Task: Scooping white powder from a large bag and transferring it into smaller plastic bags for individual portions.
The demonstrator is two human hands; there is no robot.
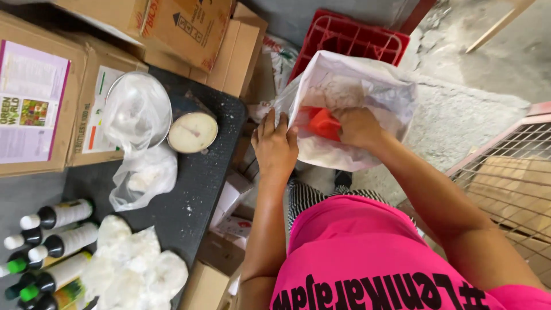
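A large white plastic sack (350, 86) stands open in front of me, with pale powder inside. My left hand (275, 146) grips the sack's near left edge and holds it open. My right hand (357, 126) reaches into the sack and is closed on a red-orange scoop (319, 123), which is partly buried in the folds. The scoop's bowl is hidden by the plastic.
On the dark table (201, 183) at left are a dial scale (192, 132) with a bag-lined metal pan (138, 106), clear bags of white powder (135, 270) and several white bottles (57, 241). Cardboard boxes (40, 97) stand behind; a red crate (350, 37) and a wire cage (511, 178) flank the sack.
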